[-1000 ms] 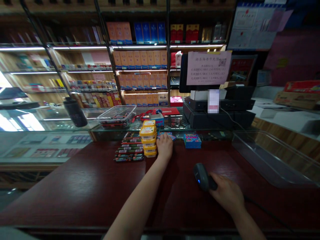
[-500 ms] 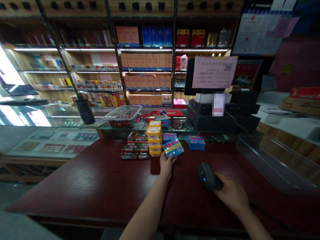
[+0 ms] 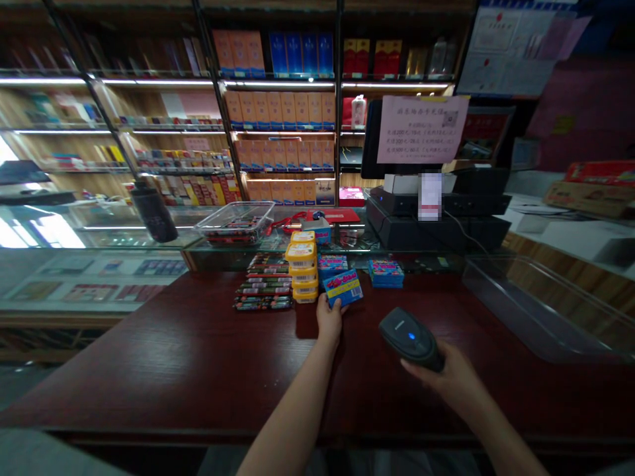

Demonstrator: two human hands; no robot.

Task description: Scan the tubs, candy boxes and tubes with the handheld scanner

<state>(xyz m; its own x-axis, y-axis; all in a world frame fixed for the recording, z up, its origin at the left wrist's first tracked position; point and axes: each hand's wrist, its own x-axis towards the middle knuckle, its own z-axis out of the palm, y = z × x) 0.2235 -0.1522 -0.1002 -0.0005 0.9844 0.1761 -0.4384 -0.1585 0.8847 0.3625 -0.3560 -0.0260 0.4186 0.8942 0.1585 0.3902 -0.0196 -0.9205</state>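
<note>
My left hand (image 3: 329, 316) is closed on the near edge of a flat blue packet (image 3: 343, 288) with pink lettering, a yellow band and a barcode. Just left of that packet rises a stack of yellow-lidded tubs (image 3: 302, 272). Dark slim packs (image 3: 262, 284) lie in rows beside the tubs. Behind the held packet, more blue packets (image 3: 331, 264) are partly hidden. A separate pile of blue packets (image 3: 385, 272) stands to the right. My right hand (image 3: 449, 373) grips the handle of a dark barcode scanner (image 3: 407, 337) with a lit blue light, its head tilted toward the packet.
A clear plastic bin (image 3: 536, 317) stands at the table's right. On the glass ledge behind are a clear tray (image 3: 235, 225) of slim packs and dark register equipment (image 3: 431, 228). A black cylinder (image 3: 153, 210) is at the left. Stocked shelves (image 3: 280, 132) line the back.
In my right hand the scanner has turned, so its broad top now shows and its head points more to the left. My left hand still holds the blue packet. The view has shifted slightly.
</note>
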